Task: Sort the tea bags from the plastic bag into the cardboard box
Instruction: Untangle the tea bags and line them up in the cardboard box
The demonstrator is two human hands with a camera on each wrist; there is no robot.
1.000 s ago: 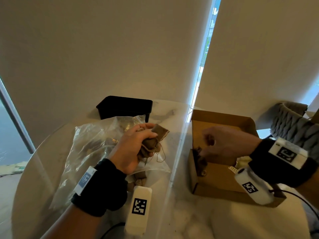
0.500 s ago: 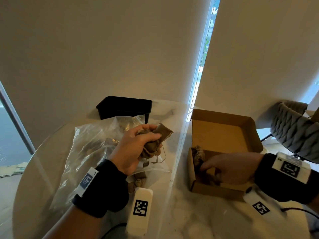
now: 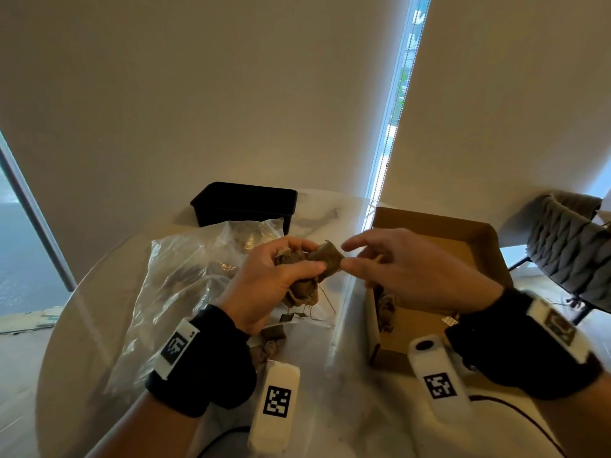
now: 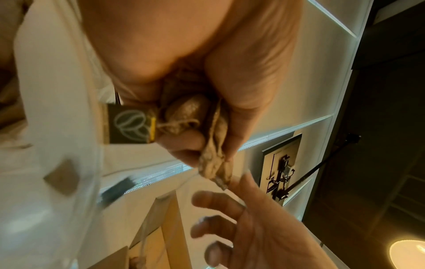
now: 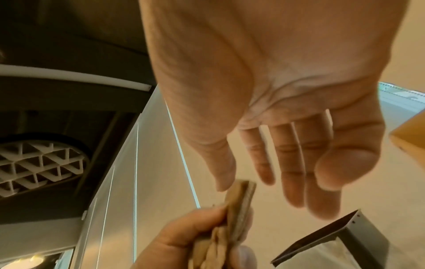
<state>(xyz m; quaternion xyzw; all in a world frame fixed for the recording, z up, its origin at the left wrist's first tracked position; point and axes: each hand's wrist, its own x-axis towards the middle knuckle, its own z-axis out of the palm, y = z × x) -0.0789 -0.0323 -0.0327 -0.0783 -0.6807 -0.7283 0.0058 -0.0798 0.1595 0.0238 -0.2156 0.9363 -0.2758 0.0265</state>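
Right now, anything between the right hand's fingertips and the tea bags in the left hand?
Nothing. In the right wrist view the open right hand reaches the tea bags held by the left hand; only bare air lies between.

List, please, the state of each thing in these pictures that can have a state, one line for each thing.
Left hand: grips a bunch of brown tea bags.
Right hand: open, fingers spread, thumb tip at the foremost tea bag.
Brown cardboard box: open, some tea bags inside.
Clear plastic bag: lies crumpled on the table, tea bags inside.
Black plastic tray: upright, contents hidden.
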